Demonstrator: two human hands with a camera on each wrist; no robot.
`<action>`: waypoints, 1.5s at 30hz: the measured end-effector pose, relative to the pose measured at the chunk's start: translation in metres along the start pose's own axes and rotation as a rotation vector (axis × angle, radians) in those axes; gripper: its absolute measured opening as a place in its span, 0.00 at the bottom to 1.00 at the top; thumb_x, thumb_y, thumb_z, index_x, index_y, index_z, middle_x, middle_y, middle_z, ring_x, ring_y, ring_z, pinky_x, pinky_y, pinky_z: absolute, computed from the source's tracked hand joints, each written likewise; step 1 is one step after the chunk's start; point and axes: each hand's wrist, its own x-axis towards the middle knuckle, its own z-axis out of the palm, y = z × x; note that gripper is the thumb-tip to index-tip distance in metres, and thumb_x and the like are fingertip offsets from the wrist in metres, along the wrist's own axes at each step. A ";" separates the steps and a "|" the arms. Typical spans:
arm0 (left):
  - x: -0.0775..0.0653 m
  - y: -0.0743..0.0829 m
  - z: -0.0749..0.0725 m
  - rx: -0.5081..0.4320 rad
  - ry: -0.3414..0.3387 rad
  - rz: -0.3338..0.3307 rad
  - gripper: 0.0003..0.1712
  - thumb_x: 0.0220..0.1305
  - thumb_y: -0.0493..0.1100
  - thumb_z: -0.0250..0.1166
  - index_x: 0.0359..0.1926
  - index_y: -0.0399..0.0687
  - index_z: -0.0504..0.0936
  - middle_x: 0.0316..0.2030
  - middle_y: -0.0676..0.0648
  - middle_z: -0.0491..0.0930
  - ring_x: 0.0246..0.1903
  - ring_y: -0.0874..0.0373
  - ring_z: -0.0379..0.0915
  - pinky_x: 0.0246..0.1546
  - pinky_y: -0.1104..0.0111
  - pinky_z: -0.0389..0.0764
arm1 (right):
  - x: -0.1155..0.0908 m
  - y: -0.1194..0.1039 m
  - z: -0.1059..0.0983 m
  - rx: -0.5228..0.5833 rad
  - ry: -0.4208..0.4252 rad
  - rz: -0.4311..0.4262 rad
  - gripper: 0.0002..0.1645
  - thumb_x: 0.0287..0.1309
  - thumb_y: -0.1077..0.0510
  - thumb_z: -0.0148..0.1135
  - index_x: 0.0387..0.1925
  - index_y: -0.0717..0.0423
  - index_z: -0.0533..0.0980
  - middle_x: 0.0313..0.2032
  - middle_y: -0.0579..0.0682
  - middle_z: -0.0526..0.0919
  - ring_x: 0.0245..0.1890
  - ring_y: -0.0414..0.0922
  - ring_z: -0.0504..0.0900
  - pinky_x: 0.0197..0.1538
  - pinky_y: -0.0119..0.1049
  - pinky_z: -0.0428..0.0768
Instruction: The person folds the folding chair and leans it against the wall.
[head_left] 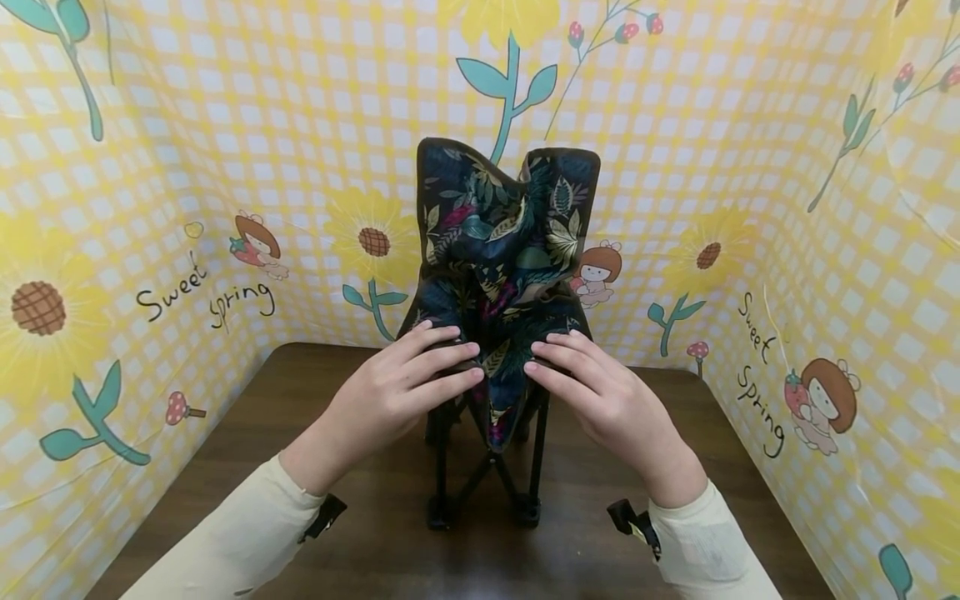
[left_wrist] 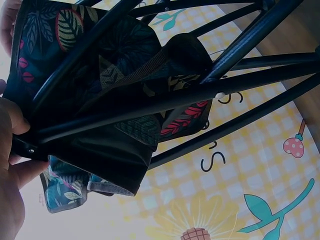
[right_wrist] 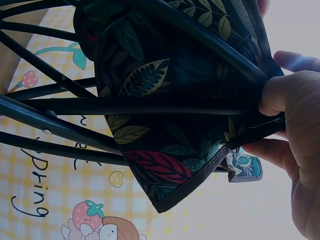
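Observation:
A small folding chair with dark leaf-patterned fabric stands partly folded in the middle of the table, its seat sagging in a deep crease. Below the seat its crossed black legs show. My left hand grips the seat's front left corner, fingers over the top. In the left wrist view the thumb lies beside the joint at the end of the black tubes. On the other side, my right hand holds the front right corner, thumb below against the tube end in the right wrist view.
The dark brown wooden table lies beneath the chair. Yellow checked sheeting with flowers and lettering walls in the table at the back and both sides. Each sleeve has a black wrist mount near its cuff.

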 end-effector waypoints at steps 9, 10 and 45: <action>0.003 0.001 0.000 -0.011 -0.005 0.000 0.21 0.81 0.35 0.49 0.64 0.50 0.82 0.63 0.44 0.80 0.64 0.42 0.75 0.61 0.40 0.77 | 0.002 0.001 0.002 0.006 0.003 -0.003 0.20 0.77 0.68 0.47 0.60 0.59 0.80 0.58 0.59 0.83 0.58 0.58 0.82 0.67 0.53 0.76; 0.003 0.000 0.000 -0.010 -0.003 0.003 0.21 0.81 0.35 0.49 0.64 0.50 0.82 0.63 0.44 0.80 0.64 0.42 0.75 0.61 0.40 0.77 | 0.002 0.001 0.002 0.005 0.004 -0.004 0.20 0.77 0.68 0.47 0.60 0.59 0.80 0.58 0.59 0.83 0.58 0.58 0.82 0.67 0.52 0.76; 0.013 0.001 0.004 -0.055 0.008 0.027 0.19 0.78 0.35 0.54 0.63 0.47 0.82 0.63 0.42 0.79 0.65 0.42 0.74 0.63 0.40 0.75 | 0.009 0.003 0.006 0.041 0.005 0.000 0.20 0.77 0.67 0.47 0.61 0.58 0.80 0.58 0.58 0.82 0.58 0.58 0.82 0.67 0.52 0.76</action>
